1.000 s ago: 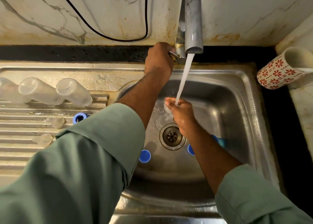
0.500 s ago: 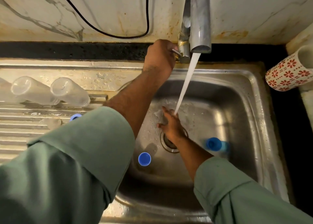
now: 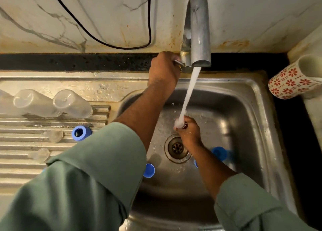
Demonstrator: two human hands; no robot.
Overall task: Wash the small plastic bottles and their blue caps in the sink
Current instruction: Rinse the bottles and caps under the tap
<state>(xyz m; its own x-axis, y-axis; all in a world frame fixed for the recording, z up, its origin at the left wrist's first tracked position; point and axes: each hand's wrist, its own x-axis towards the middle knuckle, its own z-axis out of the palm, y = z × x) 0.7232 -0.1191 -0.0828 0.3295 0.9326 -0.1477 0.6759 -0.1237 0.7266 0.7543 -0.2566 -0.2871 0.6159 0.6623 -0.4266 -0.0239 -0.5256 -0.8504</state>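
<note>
Gripping the tap handle [image 3: 177, 62] at the base of the steel faucet [image 3: 197, 30], the left hand [image 3: 163, 70] has its fingers curled round the lever just behind the sink basin [image 3: 244, 108]. The right hand [image 3: 189, 132] sits under the running water [image 3: 189, 94], fingers curled round something small that the splash hides, so what it holds cannot be told. Just below that hand is the drain [image 3: 176, 148], in the middle of the basin floor. Around the drain lie blue caps: one cap [image 3: 149, 170] to its lower left, another cap [image 3: 219, 153] to its right beside the forearm, and a sliver of a third [image 3: 195, 163] peeking from under the arm. Left of the basin, on the ribbed drainboard [image 3: 20, 161], clear plastic bottles [image 3: 72, 104] lie on their sides along the back edge, with a blue cap [image 3: 81, 133] open side up near the green sleeve [image 3: 83, 187] and two clear small lids [image 3: 54, 135] farther left. Right of the basin stands a red-flowered mug [image 3: 291, 81], tilted on the counter. A black cable [image 3: 104, 42] loops across the marble wall behind the faucet.
</note>
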